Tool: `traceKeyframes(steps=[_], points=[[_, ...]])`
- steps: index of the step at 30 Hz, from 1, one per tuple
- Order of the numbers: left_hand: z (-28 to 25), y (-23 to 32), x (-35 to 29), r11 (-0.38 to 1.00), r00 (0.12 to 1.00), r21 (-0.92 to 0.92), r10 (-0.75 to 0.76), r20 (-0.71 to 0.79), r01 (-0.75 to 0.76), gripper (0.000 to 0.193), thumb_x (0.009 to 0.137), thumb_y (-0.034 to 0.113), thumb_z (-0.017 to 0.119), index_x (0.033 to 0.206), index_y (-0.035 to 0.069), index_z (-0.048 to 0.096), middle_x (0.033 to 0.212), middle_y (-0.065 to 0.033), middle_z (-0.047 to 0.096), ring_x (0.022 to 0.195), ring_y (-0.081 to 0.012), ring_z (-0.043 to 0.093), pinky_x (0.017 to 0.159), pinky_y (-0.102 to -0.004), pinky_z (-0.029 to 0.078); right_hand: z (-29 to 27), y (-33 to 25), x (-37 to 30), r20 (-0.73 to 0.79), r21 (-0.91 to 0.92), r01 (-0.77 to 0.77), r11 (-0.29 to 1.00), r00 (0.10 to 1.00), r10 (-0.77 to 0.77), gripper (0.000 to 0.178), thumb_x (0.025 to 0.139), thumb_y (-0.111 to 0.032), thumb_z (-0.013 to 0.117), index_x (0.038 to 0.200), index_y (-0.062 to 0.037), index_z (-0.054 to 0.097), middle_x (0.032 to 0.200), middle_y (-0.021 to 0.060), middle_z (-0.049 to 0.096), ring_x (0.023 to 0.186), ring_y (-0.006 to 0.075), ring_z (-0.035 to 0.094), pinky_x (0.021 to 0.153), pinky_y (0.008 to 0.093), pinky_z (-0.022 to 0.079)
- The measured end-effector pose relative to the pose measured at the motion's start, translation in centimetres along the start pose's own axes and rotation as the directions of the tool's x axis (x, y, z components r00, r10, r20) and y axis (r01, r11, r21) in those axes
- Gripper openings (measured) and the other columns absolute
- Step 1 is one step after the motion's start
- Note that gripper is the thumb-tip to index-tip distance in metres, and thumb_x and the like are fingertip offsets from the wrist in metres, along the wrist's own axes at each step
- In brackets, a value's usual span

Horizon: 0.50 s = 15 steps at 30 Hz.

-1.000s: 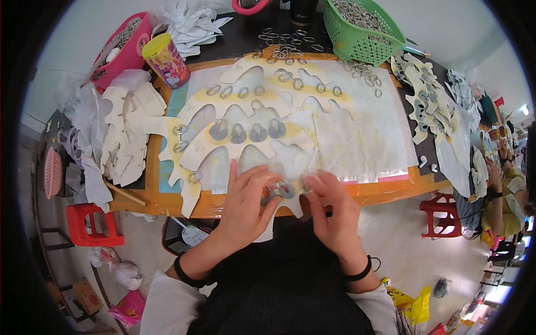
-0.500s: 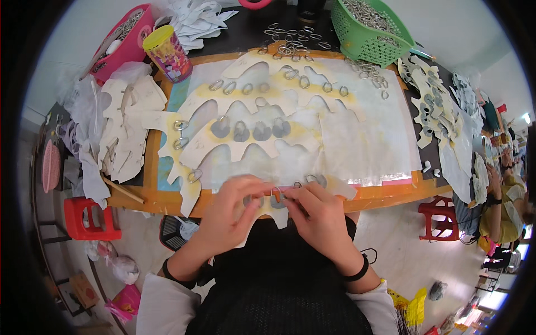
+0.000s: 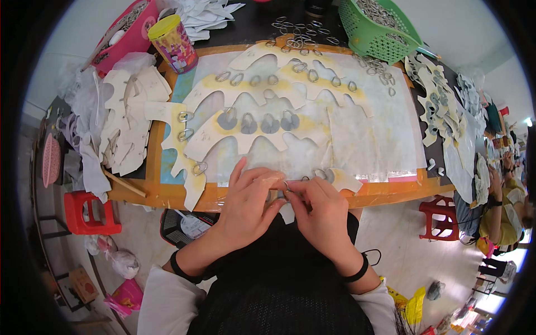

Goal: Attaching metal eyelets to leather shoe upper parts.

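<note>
At the table's (image 3: 375,196) near edge, a cream piece (image 3: 345,182) spans both hands; the left hand (image 3: 245,198) pinches it, the right hand (image 3: 322,207) grips, beside a grey patch (image 3: 280,195), seemingly a half-hidden ring (image 3: 286,185). Likely step: seating the ring; next probably calls for pressing the patch over it.

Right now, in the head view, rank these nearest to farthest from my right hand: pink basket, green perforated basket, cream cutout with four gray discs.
From your right hand:
1. Cream cutout with four gray discs, ahead and to the left.
2. Green perforated basket, far side, to the right.
3. Pink basket, far side, left.
</note>
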<state>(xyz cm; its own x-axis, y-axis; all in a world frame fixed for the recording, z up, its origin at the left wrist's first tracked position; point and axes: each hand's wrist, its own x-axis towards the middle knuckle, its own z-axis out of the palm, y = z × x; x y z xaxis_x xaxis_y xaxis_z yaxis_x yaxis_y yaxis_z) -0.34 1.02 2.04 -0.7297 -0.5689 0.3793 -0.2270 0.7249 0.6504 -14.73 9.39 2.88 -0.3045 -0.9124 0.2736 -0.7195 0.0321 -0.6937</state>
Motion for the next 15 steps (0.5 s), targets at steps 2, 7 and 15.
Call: traceKeyframes(steps=[2,7,15], points=[[0.1,0.0,0.1,1.000,1.000,0.023,0.001,-0.003,-0.001,0.043,0.071,0.004,0.068,0.110,0.004,0.050,0.106,-0.0074,0.058,0.108,-0.0270,0.051,0.105,-0.0550,0.020,-0.1,-0.1,0.0,0.019,-0.038,0.000,0.999,1.000,0.001,0.010,0.075,-0.008,0.066,0.082,-0.0041,0.059,0.071,0.0088,0.053,0.061,0.0273,0.055,0.051,0.0353,0.043],[-0.2,0.1,0.5,0.999,0.999,0.032,-0.022,0.046,0.020,0.041,0.073,0.005,0.067,0.110,0.006,0.052,0.105,-0.0041,0.059,0.110,-0.0278,0.050,0.105,-0.0593,0.015,-0.7,0.0,-0.6,0.025,-0.051,0.071,0.996,0.997,-0.070,0.012,0.076,-0.004,0.064,0.082,-0.0028,0.053,0.074,0.0108,0.053,0.065,0.0286,0.055,0.053,0.0355,0.043],[0.3,0.1,-0.2,0.972,0.996,0.219,0.082,0.021,-0.085,0.022,0.069,0.008,0.068,0.088,0.019,0.070,0.109,0.0034,0.062,0.114,-0.0248,0.048,0.106,-0.0619,0.007,-0.6,0.0,-0.9,-0.052,-0.137,-0.045,0.990,0.998,0.038,0.016,0.075,-0.001,0.064,0.086,-0.0029,0.052,0.076,0.0098,0.054,0.066,0.0257,0.055,0.053,0.0330,0.043]])
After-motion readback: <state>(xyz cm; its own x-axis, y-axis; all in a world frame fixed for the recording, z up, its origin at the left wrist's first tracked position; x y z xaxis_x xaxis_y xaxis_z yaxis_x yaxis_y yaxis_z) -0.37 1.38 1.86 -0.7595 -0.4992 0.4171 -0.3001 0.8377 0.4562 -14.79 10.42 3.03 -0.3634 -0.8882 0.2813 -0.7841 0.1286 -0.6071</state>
